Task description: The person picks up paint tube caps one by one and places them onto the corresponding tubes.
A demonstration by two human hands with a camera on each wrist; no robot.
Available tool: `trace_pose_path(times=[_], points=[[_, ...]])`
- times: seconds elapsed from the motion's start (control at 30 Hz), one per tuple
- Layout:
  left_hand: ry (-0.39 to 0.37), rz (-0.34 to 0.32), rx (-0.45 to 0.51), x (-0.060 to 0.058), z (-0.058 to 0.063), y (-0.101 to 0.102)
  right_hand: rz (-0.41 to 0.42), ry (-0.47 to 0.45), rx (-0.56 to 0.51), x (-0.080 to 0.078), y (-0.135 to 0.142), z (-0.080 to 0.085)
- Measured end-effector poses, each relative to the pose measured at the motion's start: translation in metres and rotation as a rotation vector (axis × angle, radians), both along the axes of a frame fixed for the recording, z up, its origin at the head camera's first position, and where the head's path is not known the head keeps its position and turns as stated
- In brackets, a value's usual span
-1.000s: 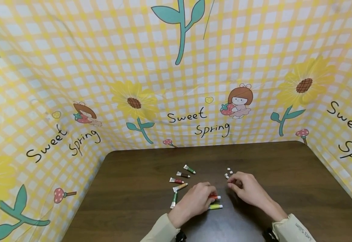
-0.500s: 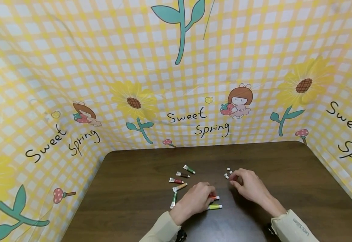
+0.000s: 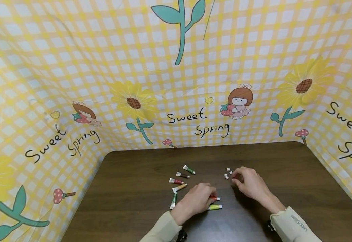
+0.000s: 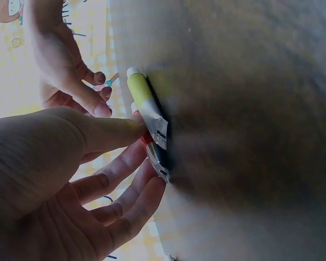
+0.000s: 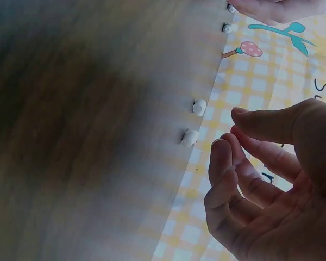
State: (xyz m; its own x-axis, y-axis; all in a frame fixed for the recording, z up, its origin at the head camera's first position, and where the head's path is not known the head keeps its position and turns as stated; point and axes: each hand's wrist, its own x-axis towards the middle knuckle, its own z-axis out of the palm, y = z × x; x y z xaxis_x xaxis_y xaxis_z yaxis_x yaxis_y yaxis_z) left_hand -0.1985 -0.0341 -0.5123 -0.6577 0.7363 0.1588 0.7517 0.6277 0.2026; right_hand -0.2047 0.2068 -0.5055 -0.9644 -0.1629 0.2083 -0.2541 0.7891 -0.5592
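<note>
My left hand (image 3: 196, 198) pinches a red paint tube (image 3: 216, 199) between thumb and fingers, low over the table; most of that tube is hidden by the hand. A yellow-green paint tube (image 4: 136, 87) with a white cap lies right beside it, near the thumb. My right hand (image 3: 250, 181) hovers with loosely bent fingers, and a gap shows between its thumb and fingertips (image 5: 221, 155). Nothing is seen in it. Just left of these fingers lie several small white pieces (image 3: 226, 177), which look rounded in the right wrist view.
Several more paint tubes form a curved row left of centre: green (image 3: 189, 169), dark brown (image 3: 183, 175), dark red (image 3: 176, 180), ochre (image 3: 180, 188) and another green tube (image 3: 173, 200). A checked cloth (image 3: 176, 80) hangs around the brown table (image 3: 127, 174).
My right hand has drawn slightly away to the right from the white pieces. The red tube's capped end has shifted a little towards me, while the left hand stays almost in place.
</note>
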Motion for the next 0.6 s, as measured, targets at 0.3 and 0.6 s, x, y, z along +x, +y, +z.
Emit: trace_pose_path(times=[0.3, 0.6], points=[[0.023, -0.017, 0.01, 0.003, 0.007, -0.004, -0.017, 0.015, 0.028, -0.006, 0.003, -0.003], [-0.031, 0.014, 0.01, 0.006, 0.017, -0.012, -0.034, -0.08, 0.05, -0.013, 0.008, -0.004]])
